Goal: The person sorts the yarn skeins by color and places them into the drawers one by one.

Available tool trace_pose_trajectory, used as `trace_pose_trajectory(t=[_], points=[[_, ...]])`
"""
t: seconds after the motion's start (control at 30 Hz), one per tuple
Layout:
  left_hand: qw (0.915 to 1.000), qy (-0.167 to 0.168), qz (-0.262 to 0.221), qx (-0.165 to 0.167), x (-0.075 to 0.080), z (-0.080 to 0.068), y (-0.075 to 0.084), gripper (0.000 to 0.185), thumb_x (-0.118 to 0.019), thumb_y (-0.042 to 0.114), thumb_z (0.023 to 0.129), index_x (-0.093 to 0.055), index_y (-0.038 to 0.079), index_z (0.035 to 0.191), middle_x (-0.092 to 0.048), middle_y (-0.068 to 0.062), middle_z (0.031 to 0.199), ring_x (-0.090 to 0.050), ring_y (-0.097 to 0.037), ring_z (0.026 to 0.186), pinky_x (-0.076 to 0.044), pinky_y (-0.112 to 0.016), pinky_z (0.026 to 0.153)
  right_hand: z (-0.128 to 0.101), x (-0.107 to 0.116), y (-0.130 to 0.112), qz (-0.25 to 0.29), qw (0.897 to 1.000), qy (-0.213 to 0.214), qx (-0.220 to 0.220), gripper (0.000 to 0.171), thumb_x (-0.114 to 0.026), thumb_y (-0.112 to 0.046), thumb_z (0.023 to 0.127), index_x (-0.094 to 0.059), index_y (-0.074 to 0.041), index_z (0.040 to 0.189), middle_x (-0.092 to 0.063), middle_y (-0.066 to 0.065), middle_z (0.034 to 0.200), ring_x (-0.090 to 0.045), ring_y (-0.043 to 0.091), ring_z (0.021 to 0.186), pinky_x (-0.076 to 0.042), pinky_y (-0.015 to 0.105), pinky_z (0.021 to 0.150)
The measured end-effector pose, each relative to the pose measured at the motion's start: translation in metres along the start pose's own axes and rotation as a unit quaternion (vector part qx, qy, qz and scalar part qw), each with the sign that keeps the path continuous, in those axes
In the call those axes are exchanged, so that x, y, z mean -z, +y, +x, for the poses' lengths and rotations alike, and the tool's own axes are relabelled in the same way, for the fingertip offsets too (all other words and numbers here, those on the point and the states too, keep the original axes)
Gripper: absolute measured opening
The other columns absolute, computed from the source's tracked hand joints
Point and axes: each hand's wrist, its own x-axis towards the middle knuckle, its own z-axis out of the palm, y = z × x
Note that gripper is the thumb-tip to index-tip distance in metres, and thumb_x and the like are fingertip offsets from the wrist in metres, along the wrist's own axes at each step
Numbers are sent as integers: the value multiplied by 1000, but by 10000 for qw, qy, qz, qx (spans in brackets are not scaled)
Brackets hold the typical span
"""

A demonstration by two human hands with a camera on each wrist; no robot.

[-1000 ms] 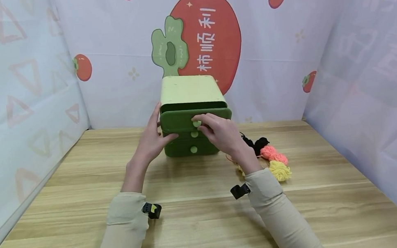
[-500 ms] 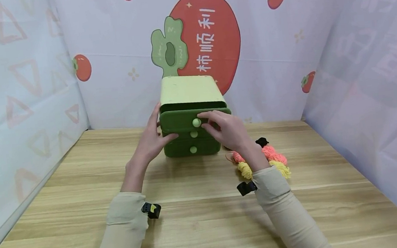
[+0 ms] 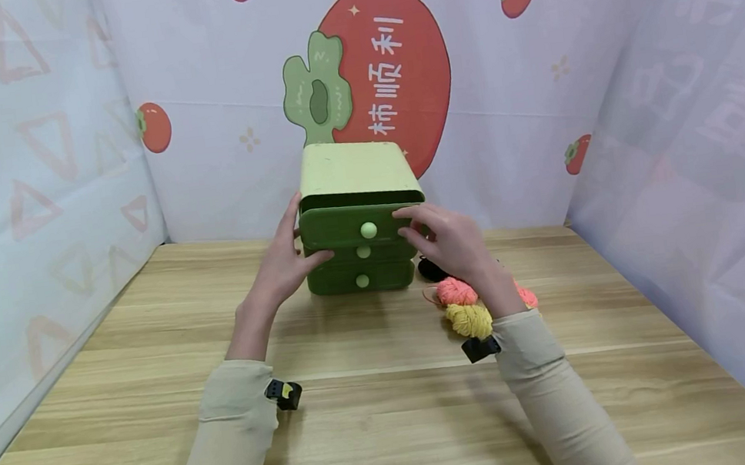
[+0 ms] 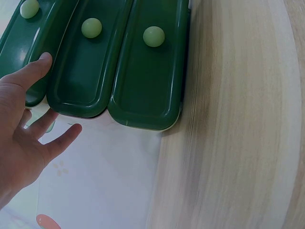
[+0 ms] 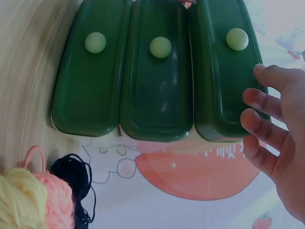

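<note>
A small desktop cabinet with a cream top [image 3: 358, 168] and three green drawers stands at the back of the table. Its top drawer [image 3: 333, 227] juts out a little, leaving a dark gap above its front. The middle drawer [image 4: 76, 71] and bottom drawer [image 4: 143, 86] look pushed in. My left hand [image 3: 277, 271] steadies the cabinet's left side, fingers spread along it and thumb across the top drawer's front. Loosely bent and holding nothing, my right hand [image 3: 453, 242] hovers at the right part of that drawer front, apart from its round pale knob [image 3: 368, 230].
Right of the cabinet lie bundles of yarn: black yarn [image 5: 74, 181], pink yarn [image 3: 455, 292] and yellow yarn [image 3: 469, 320]. My right forearm partly covers them. A printed cloth [image 3: 226, 180] hangs close behind the cabinet, with more cloth at both sides of the wooden table [image 3: 362, 435].
My right hand has let go of the top drawer's knob and moved right along the drawer front, uncovering more yarn. The left hand and the drawer look unchanged.
</note>
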Motion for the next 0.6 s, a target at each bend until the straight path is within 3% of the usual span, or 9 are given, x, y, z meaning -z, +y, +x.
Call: trace_pose_trajectory(t=[0.2, 0.6], points=[[10000, 3, -32, 3, -1, 0, 0, 107, -81, 25, 84, -6, 45, 158, -15, 9, 166, -45, -37, 138, -45, -56, 102, -6, 6, 9, -86, 9998, 189, -30, 24, -73, -13, 90, -72, -12, 114, -69, 2, 80, -56, 13, 57, -47, 28, 54], [10000, -11, -67, 40, -1, -1, 1, 106, -80, 25, 85, -5, 44, 158, -11, 11, 166, -43, -38, 139, -43, -58, 104, -20, 22, 25, -189, 9991, 149, -339, 15, -72, -12, 91, -73, -10, 106, -70, 2, 82, -53, 11, 56, -43, 24, 54]])
